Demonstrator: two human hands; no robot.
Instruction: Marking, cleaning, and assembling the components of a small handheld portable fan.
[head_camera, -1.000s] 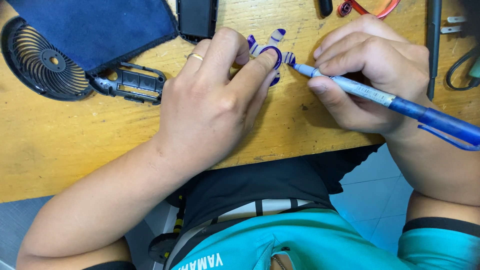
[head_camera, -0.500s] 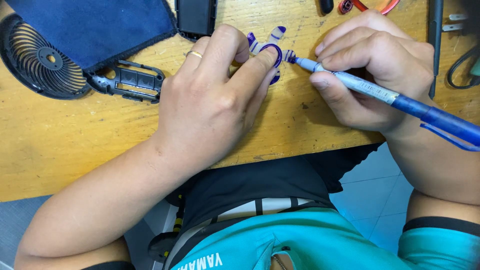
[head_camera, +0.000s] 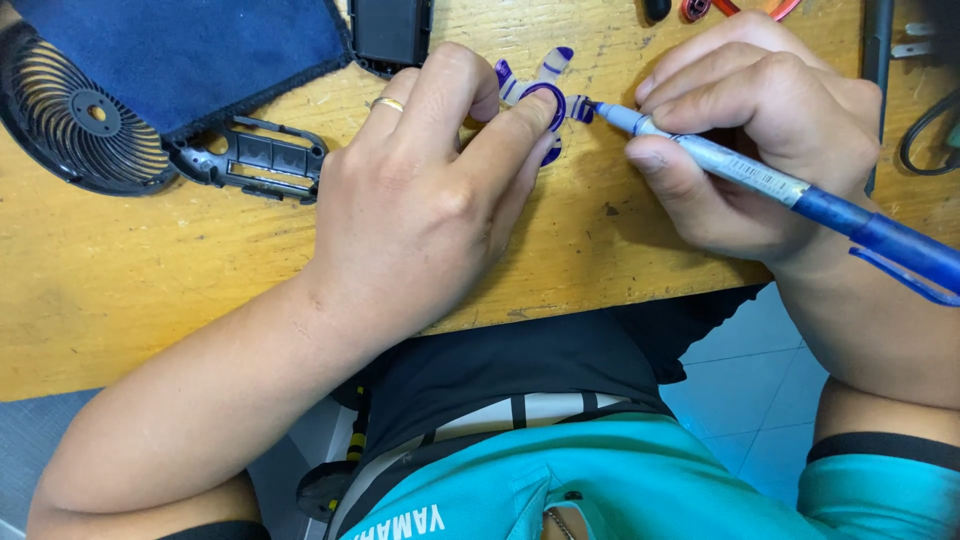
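Note:
My left hand (head_camera: 430, 190) lies on the wooden table (head_camera: 150, 290) and pins down a small clear fan blade part (head_camera: 545, 85) with purple-marked edges, fingertips pressed on its hub. A ring sits on one finger. My right hand (head_camera: 770, 130) grips a blue marker pen (head_camera: 760, 180) like a pencil. Its tip touches the right side of the small part, just beside my left fingertip.
A round black fan grille (head_camera: 70, 120) lies at the far left, partly under a dark blue cloth (head_camera: 190, 50). A black plastic bracket (head_camera: 255, 160) rests beside it. A black box (head_camera: 392, 32) sits at the top edge. Cables and tools lie at the top right.
Both hands stay almost in place. The pen tip has shifted slightly against the small part's right edge.

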